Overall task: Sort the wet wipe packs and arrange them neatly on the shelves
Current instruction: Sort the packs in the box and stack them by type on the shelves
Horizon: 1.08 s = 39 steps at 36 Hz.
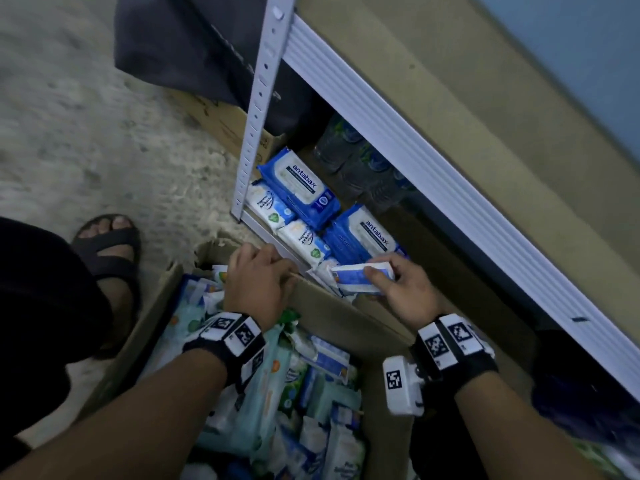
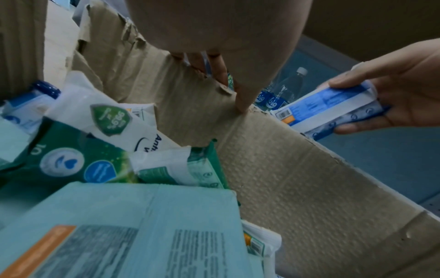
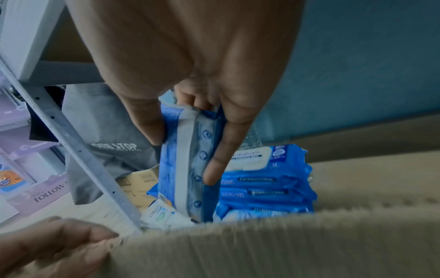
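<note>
My right hand [image 1: 401,289] pinches a blue-and-white wet wipe pack [image 1: 360,277] between thumb and fingers; my left hand [image 1: 259,278] curls over the brown cardboard box's torn far rim [image 1: 311,289].

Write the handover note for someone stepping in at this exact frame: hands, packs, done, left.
Right hand grips a blue pack at the bottom shelf's front edge.
Left hand holds the box's torn rim.
Done: blue packs stacked on the shelf, white packs lined up in front.
Left: place the held pack, then sort the mixed packs in the box.
</note>
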Tool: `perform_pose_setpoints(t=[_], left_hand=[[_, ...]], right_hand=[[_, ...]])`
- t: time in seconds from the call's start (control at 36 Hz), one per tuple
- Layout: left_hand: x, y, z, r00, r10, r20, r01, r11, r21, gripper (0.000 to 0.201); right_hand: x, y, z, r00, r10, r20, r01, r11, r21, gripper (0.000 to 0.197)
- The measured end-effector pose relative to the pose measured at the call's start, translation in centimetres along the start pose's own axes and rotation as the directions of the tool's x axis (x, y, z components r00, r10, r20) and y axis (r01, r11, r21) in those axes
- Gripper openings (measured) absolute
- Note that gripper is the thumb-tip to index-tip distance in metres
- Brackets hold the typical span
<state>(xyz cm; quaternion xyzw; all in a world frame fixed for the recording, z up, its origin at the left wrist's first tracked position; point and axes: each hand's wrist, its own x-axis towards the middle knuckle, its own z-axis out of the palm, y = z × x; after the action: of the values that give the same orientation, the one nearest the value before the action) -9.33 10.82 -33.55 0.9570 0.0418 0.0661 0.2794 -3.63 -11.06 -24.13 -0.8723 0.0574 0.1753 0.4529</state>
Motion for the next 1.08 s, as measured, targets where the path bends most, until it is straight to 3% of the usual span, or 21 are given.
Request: perform_pose_setpoints(t=[0.06,0.28,0.47,0.69,0.81,0.92,1.03,1.08], left_hand=[[0.0,0.0,0.0,1.000,-0.006,0.001,0.006,1.000,0.004,0.010],[-0.3,0.5,-0.4,1.000,-0.031,0.007,0.031,0.999,0.011,0.010],[-0.3,0.4,-0.2,0.999,-0.026,-0.029,0.026,1.000,-0.003,0.009],[-0.3,0.1,0.1,0.999,-0.004,-0.050,0.003,1.000,-0.025,0.009],[-0.3,0.0,0.1,0.999,0.004,-0.038,-0.005,0.999,-0.033,0.011],[-0.5,-0.2,-0.1,1.000,0.014,-0.004,-0.014,0.999,-0.049,0.014],[-0.8,-0.5,-0.8,0.996,0.065,0.067,-0.060,0.996,-0.071,0.032],[-1.0,-0.6,-1.1,0.991,0.080,0.106,-0.073,0.995,-0.060,0.040]], right_hand=[[-0.5,0.7,0.4,1.000,0.017,0.015,-0.015,0.994,-0.106,0.007],[-2.7,2.4,1.3,0.973,0.064,0.222,-0.015,0.976,-0.215,0.026],[-3.0,2.9,0.7,0.968,0.100,0.230,-0.026,0.952,-0.304,0.035],[-7.3,2.0,1.4,0.984,-0.039,0.174,0.103,0.922,-0.374,0.041],[-10.2,4.6,3.8,0.984,-0.097,0.148,0.145,0.920,-0.365,0.041],[-10.9,9.2,5.9,0.970,0.035,0.241,0.107,0.829,-0.548,0.041],[-11.6,12.0,7.1,0.956,0.231,0.179,-0.083,0.803,-0.591,0.028],[-12.0,12.7,7.4,0.949,0.260,0.179,-0.116,0.815,-0.568,0.030]])
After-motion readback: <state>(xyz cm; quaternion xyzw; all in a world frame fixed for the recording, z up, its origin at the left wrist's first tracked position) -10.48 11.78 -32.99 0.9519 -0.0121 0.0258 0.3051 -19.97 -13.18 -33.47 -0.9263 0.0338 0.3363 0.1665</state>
